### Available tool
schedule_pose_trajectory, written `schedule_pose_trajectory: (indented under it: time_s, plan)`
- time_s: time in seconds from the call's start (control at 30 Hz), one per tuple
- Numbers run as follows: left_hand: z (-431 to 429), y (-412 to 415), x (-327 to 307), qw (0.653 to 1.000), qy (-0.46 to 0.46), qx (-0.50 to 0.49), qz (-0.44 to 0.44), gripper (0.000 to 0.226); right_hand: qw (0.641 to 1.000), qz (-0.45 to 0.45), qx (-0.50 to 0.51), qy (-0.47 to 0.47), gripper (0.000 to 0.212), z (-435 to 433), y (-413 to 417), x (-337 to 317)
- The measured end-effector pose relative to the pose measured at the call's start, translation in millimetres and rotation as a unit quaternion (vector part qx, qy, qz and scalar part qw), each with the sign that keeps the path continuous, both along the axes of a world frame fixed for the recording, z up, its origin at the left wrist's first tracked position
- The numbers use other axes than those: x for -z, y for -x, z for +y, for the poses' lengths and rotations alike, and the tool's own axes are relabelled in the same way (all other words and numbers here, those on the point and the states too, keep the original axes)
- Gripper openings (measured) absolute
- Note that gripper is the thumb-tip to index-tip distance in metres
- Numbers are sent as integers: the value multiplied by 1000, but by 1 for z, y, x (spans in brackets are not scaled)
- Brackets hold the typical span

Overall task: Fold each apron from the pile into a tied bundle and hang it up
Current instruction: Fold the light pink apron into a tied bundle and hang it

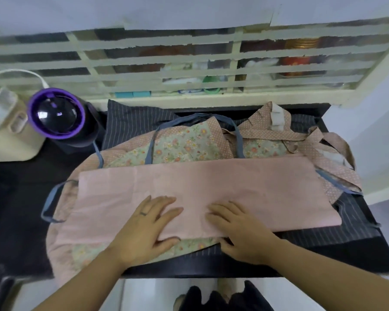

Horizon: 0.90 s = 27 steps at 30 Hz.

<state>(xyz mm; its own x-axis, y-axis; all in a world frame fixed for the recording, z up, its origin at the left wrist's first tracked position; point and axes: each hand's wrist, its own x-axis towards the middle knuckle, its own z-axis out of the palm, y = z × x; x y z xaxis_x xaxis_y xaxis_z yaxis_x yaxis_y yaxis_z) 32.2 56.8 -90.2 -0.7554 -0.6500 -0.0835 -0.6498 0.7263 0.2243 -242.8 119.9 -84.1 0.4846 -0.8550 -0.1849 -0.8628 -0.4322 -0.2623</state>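
On the pile [189,140], both hands (left hand [148,223], right hand [236,227]) press flat, fingers spread, on the folded pink apron [234,185].

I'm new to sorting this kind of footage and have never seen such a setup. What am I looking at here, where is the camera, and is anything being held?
There is no machine here. One camera worn on a person's head looks down at their own bare hands. The left hand and right hand lie flat with straight fingers, pressing on a pink apron folded into a long band. Neither hand grips anything. Under it lies a floral apron with blue ties, and beneath that is dark striped cloth. All of it rests on a dark counter. A purple-topped appliance stands at the left.
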Motion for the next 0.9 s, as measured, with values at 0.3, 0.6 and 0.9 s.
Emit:
schedule_pose_trajectory:
  time_s: [0.3, 0.6, 0.9]
  plan:
    - [0, -23, 0, 994, -8, -54, -91, 93, 995, 75, 62, 31, 75, -8, -18, -2]
    - [-21, -12, -71, 941, -291, -86, -149, 36, 939, 243, 64, -233, 31, -37, -19, -72]
    - [-51, -36, -59, 905, -340, -180, -184, 44, 933, 193, 180, -246, 18, -65, -7, -66]
